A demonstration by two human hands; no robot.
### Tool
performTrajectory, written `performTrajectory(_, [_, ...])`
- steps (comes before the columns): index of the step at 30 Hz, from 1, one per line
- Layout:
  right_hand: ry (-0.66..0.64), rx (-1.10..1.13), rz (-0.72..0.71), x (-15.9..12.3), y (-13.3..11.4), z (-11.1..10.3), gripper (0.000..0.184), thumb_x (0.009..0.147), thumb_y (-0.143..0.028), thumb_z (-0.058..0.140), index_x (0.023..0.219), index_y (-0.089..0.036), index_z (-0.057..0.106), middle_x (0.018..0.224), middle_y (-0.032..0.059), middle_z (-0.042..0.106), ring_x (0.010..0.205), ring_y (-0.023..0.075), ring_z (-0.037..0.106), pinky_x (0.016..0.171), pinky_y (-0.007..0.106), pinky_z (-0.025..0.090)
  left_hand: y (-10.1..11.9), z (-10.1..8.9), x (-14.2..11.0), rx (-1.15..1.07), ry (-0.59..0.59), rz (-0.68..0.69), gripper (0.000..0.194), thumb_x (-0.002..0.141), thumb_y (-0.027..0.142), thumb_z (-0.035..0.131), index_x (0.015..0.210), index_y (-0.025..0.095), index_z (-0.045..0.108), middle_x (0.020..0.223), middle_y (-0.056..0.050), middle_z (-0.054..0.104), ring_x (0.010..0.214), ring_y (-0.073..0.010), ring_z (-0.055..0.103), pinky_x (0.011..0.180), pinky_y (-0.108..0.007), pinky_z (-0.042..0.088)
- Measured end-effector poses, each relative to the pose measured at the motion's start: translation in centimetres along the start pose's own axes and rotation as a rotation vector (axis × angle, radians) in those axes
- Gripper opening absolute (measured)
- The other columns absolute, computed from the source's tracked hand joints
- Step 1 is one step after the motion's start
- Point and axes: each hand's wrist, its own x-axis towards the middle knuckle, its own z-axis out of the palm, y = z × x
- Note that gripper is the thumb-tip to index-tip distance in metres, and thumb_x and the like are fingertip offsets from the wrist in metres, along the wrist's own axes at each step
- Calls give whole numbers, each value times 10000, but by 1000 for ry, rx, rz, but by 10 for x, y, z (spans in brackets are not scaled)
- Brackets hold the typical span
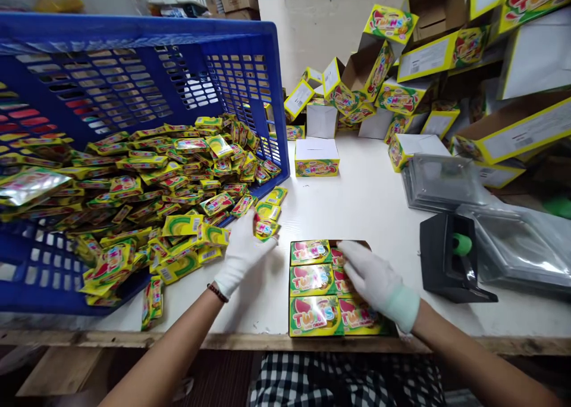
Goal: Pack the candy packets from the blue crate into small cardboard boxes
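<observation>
My left hand [244, 253], in a white glove, is closed round small yellow-green candy boxes [266, 228] just outside the crate's low front edge. A similar small box [277, 195] lies just beyond its fingers. Flat on the packs in an open display carton [289, 288] rests my gloved right hand [372, 276], its fingers stretched out. Rows of candy boxes marked "TWINS" [312, 279] fill the carton, faces up. The hand covers part of the right-hand column.
A blue plastic crate [279, 97], tipped on its side, spills many small candy boxes at left. Empty display cartons [428, 56] are heaped at back right. One white-topped carton [316, 157] stands alone. Clear plastic trays [446, 181] and a black tape dispenser [437, 258] sit at right.
</observation>
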Motion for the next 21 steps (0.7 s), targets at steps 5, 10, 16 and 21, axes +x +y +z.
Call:
performTrajectory(5, [81, 589, -23, 14, -27, -34, 538, 952, -401, 469, 1437, -174, 424, 1178, 100, 707, 1072, 225, 680, 925, 366, 556, 90, -32, -49, -241, 69, 546, 921, 752, 466, 679, 1497, 154, 237, 1272, -172, 551, 1177, -319, 549, 978, -457, 469])
performTrajectory(10, [-99, 273, -114, 12, -4, -66, 393, 899, -304, 490, 1242, -189, 645, 1161, 75, 721, 1018, 231, 671, 919, 350, 518, 76, -51, -43, -52, -43, 584, 827, 830, 542, 597, 1498, 173, 276, 1428, -204, 442, 1322, -368, 423, 1069, -519, 366])
performTrajectory(16, [-609, -126, -113, -4, 18, -60, 267, 879, -318, 561, 1022, -172, 732, 975, 78, 743, 817, 201, 647, 678, 263, 448, -51, -51, -2, 620, -185, 227, 601, 877, 493, 491, 1326, 94, 474, 1230, -233, 546, 1202, -447, 447, 951, -640, 358])
performTrajectory(21, [-490, -134, -141, -12, 10, -11, 322, 985, -359, 424, 956, -177, 688, 894, 73, 708, 771, 189, 615, 692, 279, 428, -88, -44, -6, 682, -183, 151, 531, 928, 492, 434, 1311, 133, 507, 1103, -166, 612, 1135, -401, 523, 906, -560, 443])
